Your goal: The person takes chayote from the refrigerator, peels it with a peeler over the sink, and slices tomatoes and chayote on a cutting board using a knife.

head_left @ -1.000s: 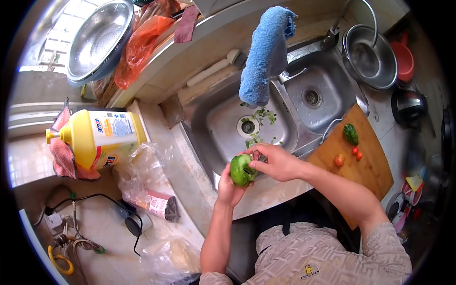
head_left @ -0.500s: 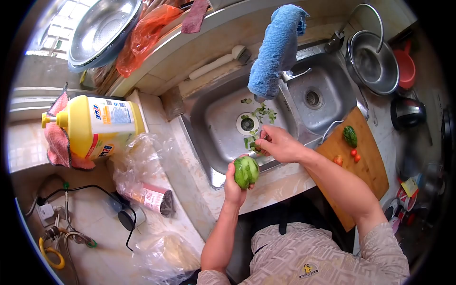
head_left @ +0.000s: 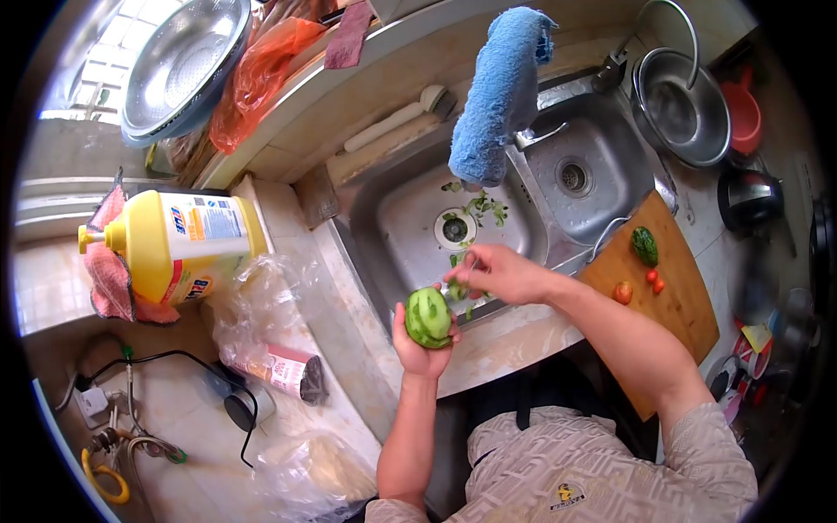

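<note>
At far left we are seeing a yellow plastic pump jug (head_left: 187,244), its lower part disappearing behind crumpled clear plastic wrapping (head_left: 272,292). Further right, our left hand (head_left: 420,356) is cupping a rounded, pale-green, partly peeled vegetable (head_left: 427,315) over the near left corner of the stainless-steel sink (head_left: 392,209); thumb and fingertips are showing at its sides, the remaining fingers hiding underneath. Just right, our right hand (head_left: 506,273) is pinching a small tool, whose shape fingers and blur are concealing. A blue terry towel (head_left: 497,96) is covering part of the sink's far edge. At right, our forearm is crossing a brown wooden board (head_left: 676,349), hiding part of its left edge.
</note>
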Demonstrator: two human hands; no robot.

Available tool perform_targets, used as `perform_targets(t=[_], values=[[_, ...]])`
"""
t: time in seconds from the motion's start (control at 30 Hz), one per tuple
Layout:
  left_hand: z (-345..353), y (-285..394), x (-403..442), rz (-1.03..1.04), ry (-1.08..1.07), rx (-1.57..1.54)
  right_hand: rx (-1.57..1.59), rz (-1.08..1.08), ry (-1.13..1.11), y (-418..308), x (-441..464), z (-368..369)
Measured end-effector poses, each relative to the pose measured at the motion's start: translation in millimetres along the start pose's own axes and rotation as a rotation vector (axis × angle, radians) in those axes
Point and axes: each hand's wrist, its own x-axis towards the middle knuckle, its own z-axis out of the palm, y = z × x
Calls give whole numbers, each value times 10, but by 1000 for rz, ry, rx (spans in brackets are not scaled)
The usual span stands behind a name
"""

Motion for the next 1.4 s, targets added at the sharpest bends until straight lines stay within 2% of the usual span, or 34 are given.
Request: perform_targets(t=[0.03, 0.07, 0.1, 0.17, 0.23, 0.27, 0.3, 0.33, 0.4, 0.53, 0.63, 0.7, 0.73, 0.8, 0.83, 0.93, 0.97, 1.03, 1.07, 1.1, 1.17, 1.2, 1.23, 1.33, 1.4], values=[[20, 29, 9, -13, -16, 7, 67, -88, -86, 37, 11, 41], [53, 32, 23, -29, -34, 13, -110, -132, -85, 74, -15, 71], [111, -6, 42, 33, 51, 110, -289, -174, -82, -18, -50, 133], [103, -38, 51, 65, 86, 161, -566, -205, -92, -134, -56, 184], [40, -33, 41, 36, 107, 150, -392, -65, -139, -228, -2, 88], [-51, -13, 33, -29, -1, 83, -305, 3, -164, -257, 22, 40], [-103, 34, 24, -94, -109, 16, -26, 99, -110, -215, 78, 5], [-131, 67, 29, -160, -219, -51, 15, 95, -108, -175, 90, -5], [-162, 48, 44, -151, -167, -70, 91, 88, -103, -101, 100, -23], [-91, -14, 105, -116, 19, -112, -303, -264, -91, 14, 24, 149], [222, -48, 45, -41, 169, -42, -348, -181, -79, -123, -73, 224], [-94, -70, 51, -59, -116, -64, -361, -221, -63, -72, -18, 179], [-150, -60, 44, -69, -258, -74, -192, -108, -62, -63, 17, 118], [-137, -69, 0, -112, -299, -230, 151, 115, -62, -64, 63, 31], [-112, -66, -19, -131, -320, -308, 263, 113, -81, -73, 41, 23], [-171, -115, 0, -73, -123, -406, 271, 15, -113, 29, 19, 146], [-176, -126, 9, -96, -129, -424, -71, -148, -72, 99, 49, 195], [-59, -109, 9, -140, -139, -460, -95, -71, -75, -64, 0, 201], [-110, -137, -24, -121, -209, -493, -105, -33, -84, -125, -8, 213], [-189, -177, -38, -96, -285, -525, 90, 31, -78, -51, 55, 156], [-153, -166, -53, -76, -418, -548, 457, 29, -33, 11, 151, 77], [-124, -135, -50, -62, -371, -527, 639, 32, -10, 45, 198, 62], [-101, -107, -52, -47, -325, -508, 689, 55, 1, 103, 265, 63], [-52, -47, -140, 10, -252, -348, -1308, 98, 189, 454, 441, -38], [-108, 20, -148, -17, -261, -229, -1090, 10, 306, 429, 358, -91]])
